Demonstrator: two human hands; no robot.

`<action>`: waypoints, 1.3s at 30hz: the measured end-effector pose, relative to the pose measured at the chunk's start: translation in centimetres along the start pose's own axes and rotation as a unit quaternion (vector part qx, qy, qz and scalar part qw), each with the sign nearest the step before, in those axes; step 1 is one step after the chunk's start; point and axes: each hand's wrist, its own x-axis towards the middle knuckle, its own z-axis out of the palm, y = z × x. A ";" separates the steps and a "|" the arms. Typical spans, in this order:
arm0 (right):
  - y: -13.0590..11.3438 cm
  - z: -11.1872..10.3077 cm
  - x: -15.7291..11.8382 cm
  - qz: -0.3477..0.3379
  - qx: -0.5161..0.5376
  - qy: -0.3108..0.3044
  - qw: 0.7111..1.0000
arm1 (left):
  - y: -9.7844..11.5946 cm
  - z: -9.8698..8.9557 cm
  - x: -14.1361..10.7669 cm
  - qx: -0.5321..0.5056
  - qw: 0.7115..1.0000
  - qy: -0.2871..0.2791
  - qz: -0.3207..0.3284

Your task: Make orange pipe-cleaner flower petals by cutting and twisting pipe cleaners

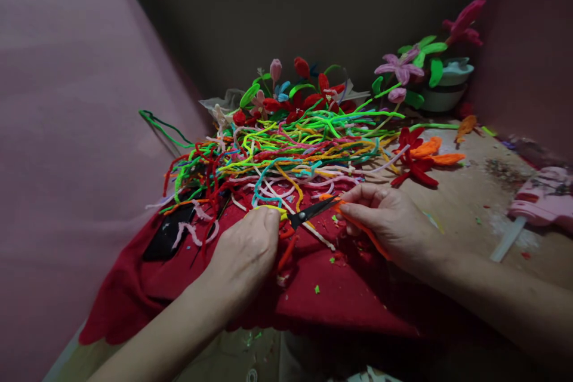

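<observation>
My left hand is closed round the yellow handles of a pair of scissors, whose dark blades point right. Between the thumb and fingers of my right hand is an orange pipe cleaner; its tail hangs below the palm. The blade tips reach the orange piece right beside my right fingertips. Whether the blades touch it I cannot tell. Just beyond both hands spreads a tangled heap of coloured pipe cleaners. A red and orange pipe-cleaner flower lies behind my right hand.
A red cloth with small scraps covers the front of the table. A pink glue gun lies at the right on brown board. Dark phone-like slab sits at left. Finished flowers and a lidded pot stand behind.
</observation>
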 end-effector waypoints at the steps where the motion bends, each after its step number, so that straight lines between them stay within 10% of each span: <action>1: 0.0 0.0 0.0 0.000 0.001 -0.002 1.000 | 0.0 0.0 0.0 0.001 1.000 0.002 0.002; 20: 0.5 -0.3 0.0 -0.001 -0.010 -0.008 1.000 | 0.4 -0.5 -0.2 0.115 0.987 0.098 0.054; 39: 0.0 -0.2 0.2 0.041 0.037 0.005 0.998 | -2.7 0.5 0.9 0.105 0.994 0.005 -0.022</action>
